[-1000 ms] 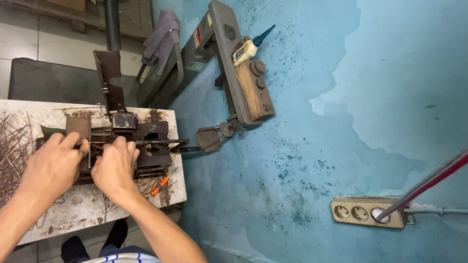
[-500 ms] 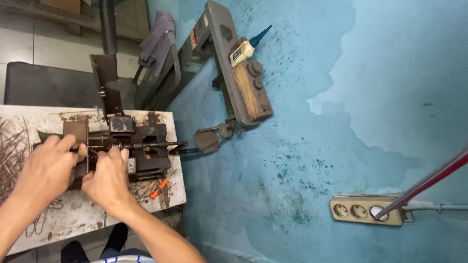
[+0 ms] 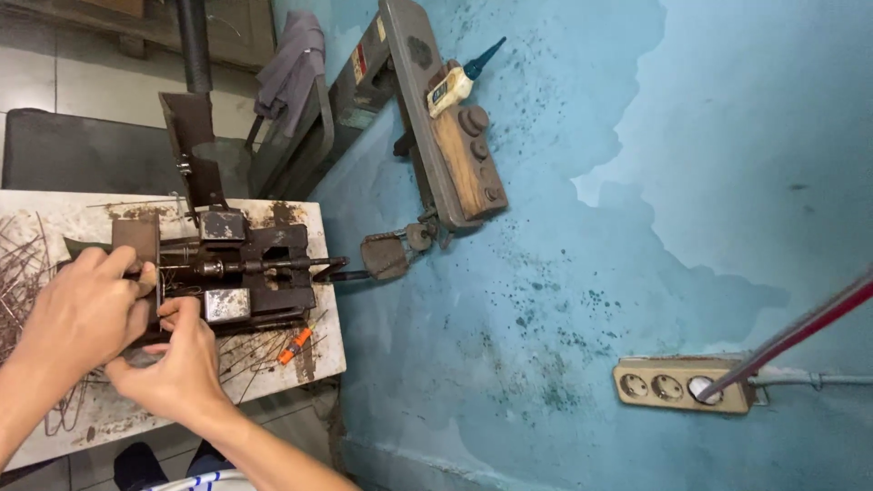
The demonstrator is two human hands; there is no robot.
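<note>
Gripping the left end of a rusty metal jig [image 3: 232, 273] on the worn white workbench [image 3: 300, 359], the left hand [image 3: 77, 314] has its fingers curled together over the dark block there. Just nearer, the right hand [image 3: 173, 368] touches the jig's near edge — fingers bunched, though whether they pinch anything cannot be told. Thin wire rods [image 3: 18, 264] lie heaped at the far left. An orange marker [image 3: 296, 345] rests right of the hands, and a beige power strip [image 3: 682, 384] sits on the blue wall — well apart.

Even, bright light; soft shadows; sharp pic, slight edge distortion.
</note>
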